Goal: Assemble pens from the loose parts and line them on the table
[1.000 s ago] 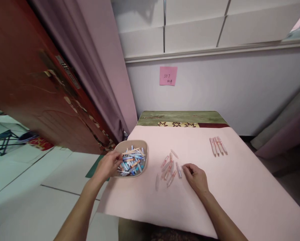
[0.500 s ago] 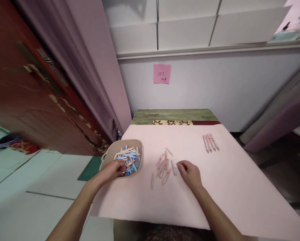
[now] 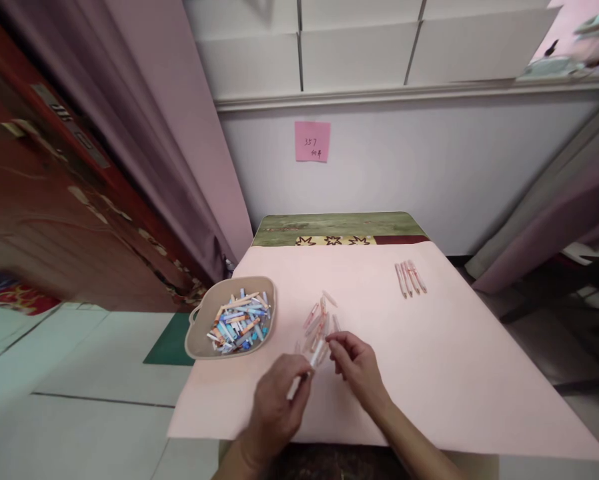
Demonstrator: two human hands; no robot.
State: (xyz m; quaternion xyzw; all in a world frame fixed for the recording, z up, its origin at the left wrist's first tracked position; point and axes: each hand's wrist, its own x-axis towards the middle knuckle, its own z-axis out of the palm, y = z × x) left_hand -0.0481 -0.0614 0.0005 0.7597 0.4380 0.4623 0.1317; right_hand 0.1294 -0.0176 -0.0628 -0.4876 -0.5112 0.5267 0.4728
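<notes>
My left hand (image 3: 282,397) is over the near part of the table, thumb and fingers closed on a slim pale pen (image 3: 315,353) that points away from me. Just to its right, my right hand (image 3: 357,370) has its fingertips pinched close to the pen's far end; whether they grip it is too small to tell. Beyond both hands lies a loose pile of clear and pinkish pen parts (image 3: 312,315), partly covered by the fingers. Several pinkish pens (image 3: 411,277) lie side by side in a row at the table's right.
A beige basket (image 3: 198,337) with a side handle stands at the table's left edge, holding many blue, orange and white pen pieces (image 3: 239,327). Pink paper (image 3: 379,267) covers most of the table. Behind it is a wall with a pink note (image 3: 312,141); a red door (image 3: 79,220) is at left.
My left hand has come out of the basket and moved right, now with a pen in it. My right hand has shifted left towards it. The view has tilted slightly.
</notes>
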